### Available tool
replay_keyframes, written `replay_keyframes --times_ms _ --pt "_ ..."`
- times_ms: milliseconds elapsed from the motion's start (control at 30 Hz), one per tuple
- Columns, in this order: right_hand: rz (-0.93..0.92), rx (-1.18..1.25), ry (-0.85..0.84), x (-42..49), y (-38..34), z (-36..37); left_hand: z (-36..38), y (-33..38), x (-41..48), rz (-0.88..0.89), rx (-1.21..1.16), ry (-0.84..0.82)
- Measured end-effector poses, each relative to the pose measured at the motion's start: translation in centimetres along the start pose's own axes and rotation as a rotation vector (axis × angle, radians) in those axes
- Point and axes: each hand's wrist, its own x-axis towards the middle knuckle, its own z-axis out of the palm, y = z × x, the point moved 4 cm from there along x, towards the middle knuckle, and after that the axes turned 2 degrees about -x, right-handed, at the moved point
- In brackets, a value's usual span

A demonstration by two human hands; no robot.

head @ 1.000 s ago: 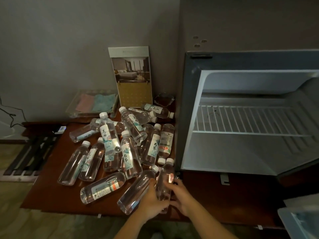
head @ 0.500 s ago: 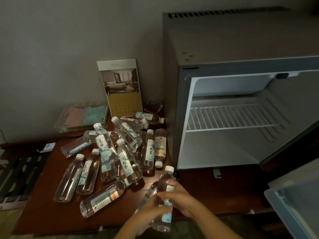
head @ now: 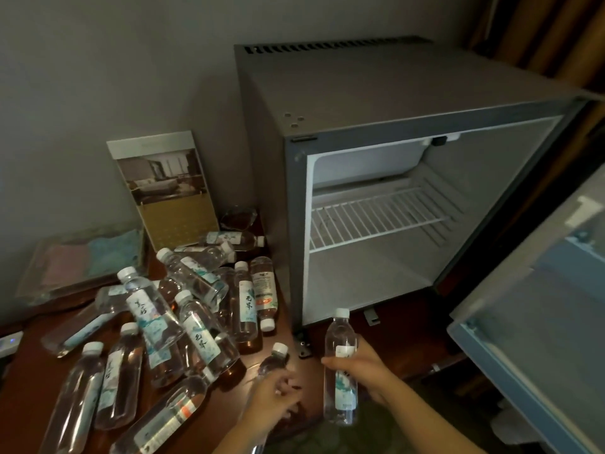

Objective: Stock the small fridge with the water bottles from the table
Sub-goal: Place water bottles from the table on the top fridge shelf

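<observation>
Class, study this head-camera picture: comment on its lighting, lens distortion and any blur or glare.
Head view: dim overall, the fridge interior brightest; same view, the wide lens bows the fridge door and cabinet edges; the left hand on its tilted bottle looks blurred, the right hand gripping the upright bottle sharper; small glints on the piled bottles, no strong glare.

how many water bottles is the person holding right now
2. An upright bottle is gripped by the right hand in front of the open fridge; a tilted bottle is gripped by the left hand near the table's front edge. The other bottles lie piled there.
</observation>
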Motion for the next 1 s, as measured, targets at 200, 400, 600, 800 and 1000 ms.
replay_keyframes --times_ms 200,400,600,800,1000 --pt "-0.045 0.031 0.094 -0.6 0.1 -1.3 -3.9 1.8 -0.9 0.200 0.999 0.421" --pt "-0.059 0.057 0.101 -0.8 -0.1 -0.1 -3.3 1.1 -1.3 0.154 1.197 0.326" --pt "-0.085 0.036 0.111 -0.5 -1.1 0.7 -2.2 3.3 1.0 0.339 1.216 0.278" --pt "-0.133 -0.022 0.143 -0.6 -2.4 -0.8 -1.6 4.1 1.9 0.383 1.218 0.323" --pt "-0.197 -0.061 0.183 0.0 -4.1 -3.5 -1.4 4.5 1.2 0.409 1.222 0.345"
